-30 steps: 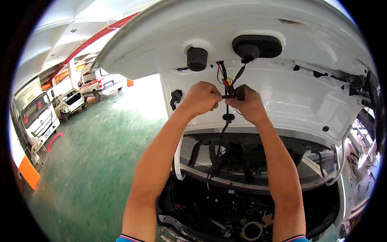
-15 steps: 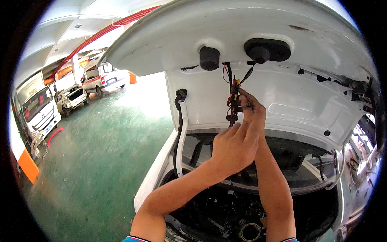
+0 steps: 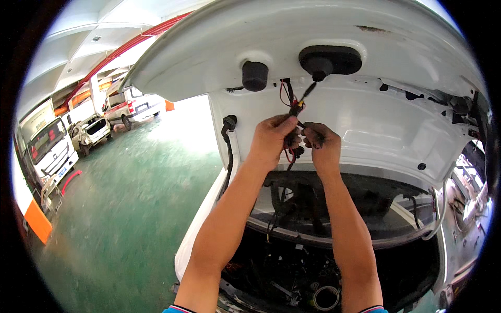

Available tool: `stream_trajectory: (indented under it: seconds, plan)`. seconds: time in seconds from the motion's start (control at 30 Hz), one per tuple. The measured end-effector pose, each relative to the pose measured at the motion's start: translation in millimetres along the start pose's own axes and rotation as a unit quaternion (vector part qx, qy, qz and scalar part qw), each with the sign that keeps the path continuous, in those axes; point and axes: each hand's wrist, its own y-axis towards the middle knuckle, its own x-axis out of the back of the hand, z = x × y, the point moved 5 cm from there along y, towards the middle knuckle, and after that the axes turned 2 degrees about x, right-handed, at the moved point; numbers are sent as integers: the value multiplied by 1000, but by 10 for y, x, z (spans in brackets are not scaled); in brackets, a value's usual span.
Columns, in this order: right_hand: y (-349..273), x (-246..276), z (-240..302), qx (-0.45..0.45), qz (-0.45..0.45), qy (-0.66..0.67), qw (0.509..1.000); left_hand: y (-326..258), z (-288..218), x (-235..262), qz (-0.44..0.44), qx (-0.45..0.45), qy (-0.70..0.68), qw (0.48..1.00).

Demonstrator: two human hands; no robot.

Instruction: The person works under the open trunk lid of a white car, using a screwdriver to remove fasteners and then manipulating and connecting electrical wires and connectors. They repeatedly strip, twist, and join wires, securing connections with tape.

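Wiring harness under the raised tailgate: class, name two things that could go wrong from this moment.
1. Both hands, left and right, pinch the wiring harness close together; a hard tug might strain its thin red wires.
2. The loose end dangles toward the rear window glass and could snag.

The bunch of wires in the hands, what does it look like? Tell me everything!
The bunch of wires is a thin bundle, mostly black with red strands showing. It comes out of the white raised tailgate beside a black rubber plug and hangs downward. The left hand pinches it from the left, the right hand from the right. Below the hands it trails on toward the open boot, dark and slack.
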Motion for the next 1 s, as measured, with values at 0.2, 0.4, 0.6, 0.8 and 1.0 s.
stream_trajectory:
  seconds: [0.2, 0.4, 0.6, 0.8, 1.0]
  plan:
    - [104, -324, -427, -232, 146, 210, 938, 26, 42, -5, 109, 108, -162, 975]
    - [-247, 101, -346, -264, 161, 137, 941, -233, -191, 35, 72, 94, 54, 991]
    - [0, 80, 191, -186, 52, 189, 963, -323, 16, 130, 43, 85, 207, 974]
    - [98, -132, 172, -169, 155, 112, 967, -435, -250, 100, -68, -152, 591, 789]
    - [146, -54, 185, 41, 45, -182, 981, -532, -542, -135, -110, -198, 465, 856]
